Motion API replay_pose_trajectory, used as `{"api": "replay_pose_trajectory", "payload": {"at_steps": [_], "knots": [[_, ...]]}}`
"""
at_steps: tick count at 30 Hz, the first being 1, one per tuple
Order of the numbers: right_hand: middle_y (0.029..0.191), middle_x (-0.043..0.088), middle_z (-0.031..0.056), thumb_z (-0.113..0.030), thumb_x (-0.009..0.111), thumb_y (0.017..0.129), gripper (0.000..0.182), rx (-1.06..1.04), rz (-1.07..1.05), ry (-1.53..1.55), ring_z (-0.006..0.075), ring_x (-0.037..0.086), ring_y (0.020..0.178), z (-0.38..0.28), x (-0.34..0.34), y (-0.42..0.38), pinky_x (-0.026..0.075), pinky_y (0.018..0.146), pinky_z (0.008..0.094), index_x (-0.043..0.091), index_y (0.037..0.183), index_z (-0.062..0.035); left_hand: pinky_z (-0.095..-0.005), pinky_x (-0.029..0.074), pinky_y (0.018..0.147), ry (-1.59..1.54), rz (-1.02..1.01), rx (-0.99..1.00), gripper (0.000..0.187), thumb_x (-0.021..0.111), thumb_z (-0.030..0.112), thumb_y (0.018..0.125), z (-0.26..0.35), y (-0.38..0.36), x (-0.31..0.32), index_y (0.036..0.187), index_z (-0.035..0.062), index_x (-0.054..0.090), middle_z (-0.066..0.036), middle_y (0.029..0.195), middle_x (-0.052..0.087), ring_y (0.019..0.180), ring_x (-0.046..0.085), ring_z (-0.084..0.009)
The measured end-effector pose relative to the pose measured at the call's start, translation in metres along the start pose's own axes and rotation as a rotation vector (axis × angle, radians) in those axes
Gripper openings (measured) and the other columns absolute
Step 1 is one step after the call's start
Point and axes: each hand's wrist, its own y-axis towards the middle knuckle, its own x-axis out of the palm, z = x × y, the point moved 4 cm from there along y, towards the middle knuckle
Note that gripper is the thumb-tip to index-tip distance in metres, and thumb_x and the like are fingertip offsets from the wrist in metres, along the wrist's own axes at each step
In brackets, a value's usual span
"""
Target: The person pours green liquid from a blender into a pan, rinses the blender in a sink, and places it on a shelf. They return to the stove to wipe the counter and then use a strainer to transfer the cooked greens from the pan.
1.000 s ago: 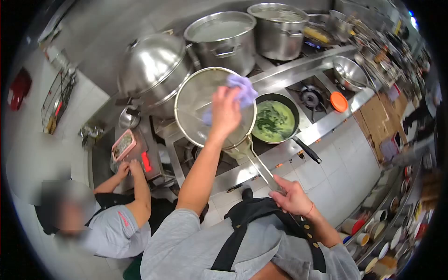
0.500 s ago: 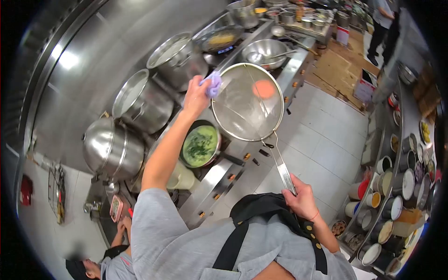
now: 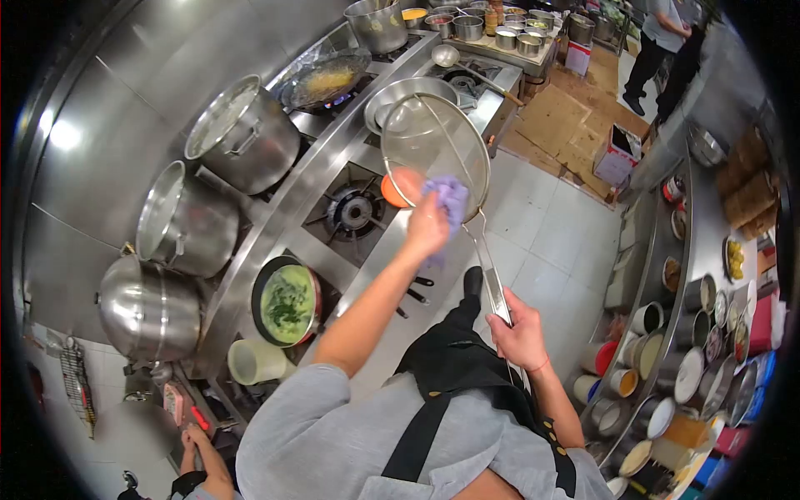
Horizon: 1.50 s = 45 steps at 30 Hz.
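My right hand point(image 3: 518, 332) is closed round the long metal handle of a large round mesh strainer point(image 3: 429, 137). The strainer is held up in front of me, its mesh facing me at a tilt. Bunched in my left hand point(image 3: 427, 223) is a purple cloth point(image 3: 450, 200), pressed against the near side of the strainer's rim. Behind the strainer's lower left edge shows a round orange thing point(image 3: 398, 188), partly covered by mesh. A pan of green soup with dark leaves point(image 3: 287, 304) stands on the stove left of my left forearm.
Steel pots point(image 3: 250, 142) and a domed lidded pot point(image 3: 150, 312) line the stove's back. A gas burner point(image 3: 354, 210) sits beyond the soup pan. A wok point(image 3: 329, 79) and ladle point(image 3: 446, 56) lie farther off. Containers fill the right shelves point(image 3: 662, 333). Another person's hands point(image 3: 193, 433) show at lower left.
My left hand with the cloth has moved from the strainer's far left rim down to its near rim by the handle. The view has shifted, showing more of the stove.
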Motion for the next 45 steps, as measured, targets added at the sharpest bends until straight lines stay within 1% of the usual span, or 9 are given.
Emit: {"api": "replay_pose_trajectory", "payload": {"at_steps": [6, 12, 16, 23, 26, 30, 33, 35, 45], "knots": [[0.052, 0.049, 0.0018, 0.001, 0.056, 0.08, 0.046, 0.065, 0.028, -0.065, 0.008, 0.043, 0.035, -0.011, -0.055, 0.157, 0.033, 0.032, 0.0228, 0.044, 0.124, 0.004, -0.0319, 0.048, 0.078, -1.1, -0.589, -0.571, 0.031, 0.05, 0.005, 0.086, -0.021, 0.075, 0.1, 0.117, 0.0018, 0.051, -0.006, 0.101, 0.06, 0.091, 0.057, -0.0147], [0.054, 0.05, 0.0023, -0.001, 0.057, 0.078, 0.017, 0.187, -0.201, -0.092, 0.0086, 0.043, 0.038, -0.051, -0.071, 0.359, 0.031, 0.033, 0.0224, 0.057, 0.095, 0.0016, -0.0381, 0.045, 0.09, -1.876, 0.166, -0.95, 0.032, 0.046, 0.007, 0.086, -0.053, 0.088, 0.107, 0.117, 0.0023, 0.051, -0.013, 0.11, 0.058, 0.099, 0.058, -0.0258], [0.054, 0.049, 0.0022, -0.001, 0.058, 0.078, 0.012, 0.28, -0.305, 0.009, 0.0083, 0.041, 0.037, -0.059, -0.059, 0.438, 0.029, 0.034, 0.021, 0.056, 0.089, 0.0014, -0.0487, 0.031, 0.103, -2.269, 0.321, -1.117, 0.037, 0.039, 0.02, 0.088, -0.09, 0.09, 0.126, 0.12, 0.0044, 0.049, -0.014, 0.12, 0.054, 0.112, 0.049, -0.031], [0.048, 0.047, 0.0, -0.006, 0.058, 0.082, 0.037, 0.37, -0.672, -0.077, 0.0072, 0.039, 0.033, -0.109, -0.096, 0.426, 0.026, 0.03, 0.0214, 0.051, 0.118, -0.0005, -0.0454, 0.037, 0.098, -2.017, 1.025, -0.715, 0.035, 0.043, 0.031, 0.092, -0.142, 0.19, 0.125, 0.116, 0.0058, 0.051, -0.009, 0.113, 0.057, 0.109, 0.051, -0.027], [0.048, 0.047, 0.0014, -0.004, 0.056, 0.083, 0.041, 0.426, -0.802, -0.05, 0.0078, 0.039, 0.032, -0.108, -0.152, 0.441, 0.026, 0.029, 0.0215, 0.048, 0.123, -0.001, -0.0448, 0.038, 0.097, -1.941, 0.71, -0.304, 0.035, 0.045, 0.033, 0.092, -0.154, 0.188, 0.116, 0.112, 0.0063, 0.052, -0.009, 0.107, 0.058, 0.107, 0.053, -0.0255], [0.048, 0.046, 0.0023, -0.001, 0.054, 0.084, 0.044, 0.384, -0.842, -0.006, 0.0089, 0.038, 0.031, -0.139, -0.22, 0.489, 0.027, 0.028, 0.0218, 0.044, 0.127, -0.0009, -0.0469, 0.039, 0.096, -1.325, 0.773, -0.644, 0.039, 0.046, 0.03, 0.091, -0.105, 0.193, 0.106, 0.119, 0.0032, 0.05, -0.012, 0.115, 0.056, 0.11, 0.051, -0.0289], [0.046, 0.045, 0.002, 0.0, 0.052, 0.085, 0.044, 0.386, -0.927, -0.066, 0.0085, 0.038, 0.031, -0.152, -0.248, 0.516, 0.028, 0.028, 0.0215, 0.042, 0.128, -0.0008, -0.0417, 0.041, 0.097, -1.633, 1.235, -0.49, 0.041, 0.042, 0.025, 0.092, -0.115, 0.172, 0.116, 0.126, 0.0015, 0.045, -0.012, 0.12, 0.053, 0.111, 0.052, -0.0269], [0.046, 0.045, 0.0016, -0.002, 0.053, 0.086, 0.043, 0.424, -1.079, -0.215, 0.0081, 0.039, 0.031, -0.164, -0.253, 0.519, 0.028, 0.028, 0.0213, 0.043, 0.127, -0.0012, -0.0416, 0.041, 0.097, -1.393, 1.426, -0.382, 0.043, 0.036, 0.029, 0.093, -0.118, 0.191, 0.106, 0.125, 0.003, 0.048, -0.012, 0.122, 0.053, 0.113, 0.05, -0.0276], [0.048, 0.045, -0.0013, -0.009, 0.053, 0.088, 0.046, 0.505, -1.294, -0.175, 0.0072, 0.039, 0.032, -0.117, -0.242, 0.498, 0.025, 0.028, 0.0203, 0.041, 0.132, -0.0105, -0.0372, 0.04, 0.096, -0.947, 0.675, -0.414, 0.046, 0.034, 0.035, 0.094, -0.042, 0.29, 0.083, 0.128, 0.0048, 0.042, -0.009, 0.128, 0.048, 0.116, 0.046, -0.0243]]}}
